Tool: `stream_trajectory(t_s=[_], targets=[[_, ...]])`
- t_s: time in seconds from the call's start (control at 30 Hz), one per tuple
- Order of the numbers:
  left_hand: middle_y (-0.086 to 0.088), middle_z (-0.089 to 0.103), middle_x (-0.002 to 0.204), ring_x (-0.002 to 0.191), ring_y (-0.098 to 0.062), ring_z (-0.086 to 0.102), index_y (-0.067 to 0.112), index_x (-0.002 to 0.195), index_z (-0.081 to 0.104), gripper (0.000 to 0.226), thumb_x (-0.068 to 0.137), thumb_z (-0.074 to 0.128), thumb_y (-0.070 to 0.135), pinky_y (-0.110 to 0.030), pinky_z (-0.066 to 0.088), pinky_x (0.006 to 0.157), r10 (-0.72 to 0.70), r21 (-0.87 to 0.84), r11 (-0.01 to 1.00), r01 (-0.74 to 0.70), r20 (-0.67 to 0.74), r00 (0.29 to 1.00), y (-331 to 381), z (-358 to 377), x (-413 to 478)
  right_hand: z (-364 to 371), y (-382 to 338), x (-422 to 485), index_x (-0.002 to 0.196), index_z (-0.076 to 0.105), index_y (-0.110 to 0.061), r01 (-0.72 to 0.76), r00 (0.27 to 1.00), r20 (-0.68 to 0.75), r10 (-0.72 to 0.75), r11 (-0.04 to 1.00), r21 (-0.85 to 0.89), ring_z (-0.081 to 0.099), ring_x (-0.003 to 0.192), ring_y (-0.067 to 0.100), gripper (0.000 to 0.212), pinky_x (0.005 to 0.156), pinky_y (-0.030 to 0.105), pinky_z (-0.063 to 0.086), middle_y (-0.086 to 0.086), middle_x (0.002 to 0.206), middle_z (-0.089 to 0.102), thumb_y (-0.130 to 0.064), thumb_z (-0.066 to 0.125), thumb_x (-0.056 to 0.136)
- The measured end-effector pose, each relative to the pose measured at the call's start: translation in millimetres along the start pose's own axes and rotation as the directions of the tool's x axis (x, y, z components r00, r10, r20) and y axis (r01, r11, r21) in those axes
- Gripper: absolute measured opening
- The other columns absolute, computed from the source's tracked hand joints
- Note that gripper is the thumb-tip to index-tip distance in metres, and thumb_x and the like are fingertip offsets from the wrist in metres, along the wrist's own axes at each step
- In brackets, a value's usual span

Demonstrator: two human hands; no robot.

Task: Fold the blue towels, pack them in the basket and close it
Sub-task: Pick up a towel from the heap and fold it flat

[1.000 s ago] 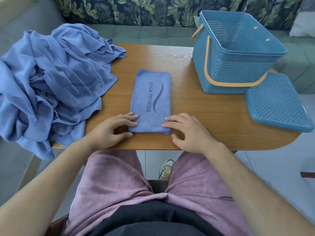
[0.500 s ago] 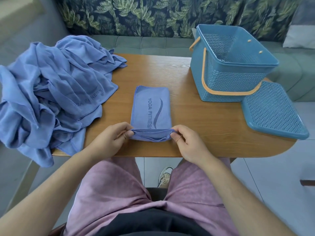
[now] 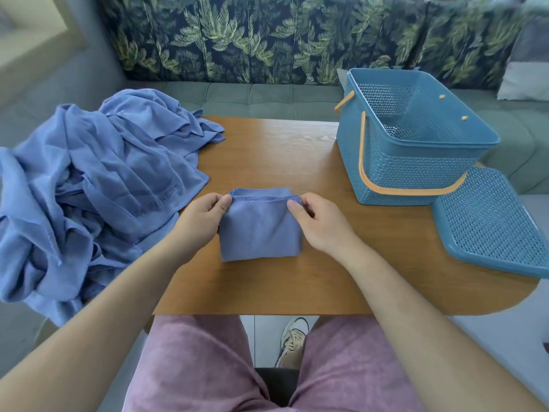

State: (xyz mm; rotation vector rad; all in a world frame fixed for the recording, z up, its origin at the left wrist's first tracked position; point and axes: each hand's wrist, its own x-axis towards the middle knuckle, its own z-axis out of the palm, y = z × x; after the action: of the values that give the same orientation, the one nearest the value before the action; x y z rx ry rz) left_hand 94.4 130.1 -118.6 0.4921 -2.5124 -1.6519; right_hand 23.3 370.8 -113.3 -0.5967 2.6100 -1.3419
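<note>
A: Hands?
B: My left hand [image 3: 202, 221] and right hand [image 3: 320, 224] each pinch a far corner of the folded towel [image 3: 260, 233], fingers [image 3: 224, 203] curled on its edge.
A: Towel where?
B: On the tabletop [image 3: 282, 153], left of the basket [image 3: 416, 173]. Towel pile [image 3: 98, 179] farther left of the basket. Lid [image 3: 490, 224] off, just right of the basket.
</note>
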Motion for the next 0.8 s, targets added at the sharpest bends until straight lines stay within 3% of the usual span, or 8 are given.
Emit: stream_trajectory(t_s=[0.07,0.2,0.27,0.37,0.47,0.53,0.67,0.8], targets=[[-0.014,0.062,0.082,0.073,-0.019,0.054,0.006,0.094,0.064,0.047,0.101,0.048,0.049,-0.043,0.051,0.074,-0.043,0.019,0.999,0.044,-0.031,0.999,-2,-1,24,8,4,29,0.081,0.056,-0.015,-0.053,0.998,-0.024,0.051,0.996,-0.076,0.05,0.064,0.012,0.034,0.061,0.033,0.039,0.0,0.073,0.06,-0.041,0.048,0.102],[0.005,0.059,0.084,0.076,-0.012,0.054,0.01,0.102,0.059,0.037,0.103,0.047,0.045,-0.023,0.042,0.066,-0.101,0.103,0.987,0.123,-0.197,0.975,1,13,50,29,19,70,0.075,0.05,-0.02,-0.144,0.989,-0.056,0.137,0.981,-0.131,0.05,0.065,0.015,0.036,0.062,0.036,0.039,-0.007,0.069,0.054,-0.041,0.042,0.103],[0.005,0.062,0.105,0.096,-0.013,0.058,0.014,0.119,0.055,0.031,0.102,0.05,0.04,-0.024,0.045,0.079,0.135,0.261,0.964,-0.054,-0.305,0.943,3,24,44,36,27,79,0.078,0.054,-0.022,-0.163,0.985,-0.07,0.156,0.98,-0.111,0.056,0.07,0.017,0.033,0.064,0.037,0.043,-0.007,0.072,0.058,-0.039,0.042,0.103],[0.002,0.059,0.135,0.129,-0.018,0.051,0.016,0.134,0.056,0.043,0.1,0.047,0.04,-0.034,0.042,0.105,0.484,0.541,0.741,-0.398,-0.019,0.875,-12,47,26,38,32,80,0.102,0.063,-0.021,-0.203,0.976,-0.097,0.194,0.975,-0.091,0.064,0.09,0.019,0.023,0.081,0.04,0.053,-0.004,0.094,0.068,-0.037,0.046,0.101],[0.007,0.038,0.158,0.151,-0.016,0.024,0.024,0.148,0.048,0.059,0.101,0.03,0.054,-0.037,0.019,0.123,0.383,0.665,0.646,-0.375,0.143,0.913,-33,66,12,41,26,61,0.13,0.058,-0.015,0.012,0.964,-0.242,-0.112,0.925,-0.379,0.059,0.116,0.028,0.036,0.097,0.043,0.048,0.008,0.127,0.062,-0.024,0.047,0.097],[0.007,0.029,0.162,0.153,-0.016,0.017,0.026,0.153,0.04,0.064,0.1,0.022,0.056,-0.037,0.009,0.125,0.393,0.686,0.627,-0.368,0.13,0.91,-42,69,11,53,17,37,0.138,0.057,-0.015,0.211,0.935,-0.124,-0.333,0.801,-0.56,0.047,0.135,0.027,0.046,0.107,0.043,0.04,0.008,0.145,0.053,-0.029,0.038,0.098],[0.007,0.013,0.166,0.154,-0.012,0.002,0.023,0.159,0.022,0.07,0.098,0.015,0.057,-0.036,0.002,0.126,0.344,0.68,0.624,-0.384,0.202,0.917,-41,63,15,70,36,10,0.154,0.038,-0.012,0.236,0.971,0.099,-0.217,0.806,-0.543,0.017,0.154,0.017,0.067,0.122,0.042,0.024,0.003,0.164,0.029,-0.046,0.011,0.103],[0.006,0.002,0.167,0.154,-0.01,-0.008,0.026,0.16,0.017,0.069,0.101,0.027,0.061,-0.035,0.002,0.126,0.393,0.647,0.603,-0.467,0.268,0.88,-53,45,-3,66,46,-18,0.154,0.039,-0.015,0.263,0.959,0.058,-0.277,0.793,-0.55,0.007,0.156,0.021,0.058,0.125,0.038,0.019,0.006,0.167,0.022,-0.044,0.027,0.106]])
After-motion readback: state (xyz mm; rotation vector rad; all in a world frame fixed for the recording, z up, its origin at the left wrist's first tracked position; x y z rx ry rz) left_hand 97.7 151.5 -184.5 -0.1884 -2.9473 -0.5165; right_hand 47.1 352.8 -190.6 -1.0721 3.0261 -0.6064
